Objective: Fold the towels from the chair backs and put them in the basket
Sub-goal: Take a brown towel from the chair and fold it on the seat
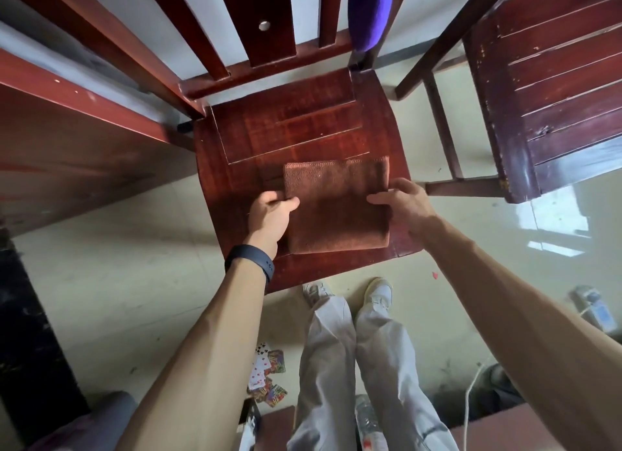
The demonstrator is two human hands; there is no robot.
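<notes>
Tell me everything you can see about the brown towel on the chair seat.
The brown towel is a fuzzy, terry-like cloth folded into a neat rectangle. It lies flat on the front part of the red wooden chair seat. The left hand grips its left edge, thumb on top; the right hand holds its right edge.

Home room: worn wooden chairs (pixel 303 141), tiled floor (pixel 134 282), scattered playing cards (pixel 266 373).
</notes>
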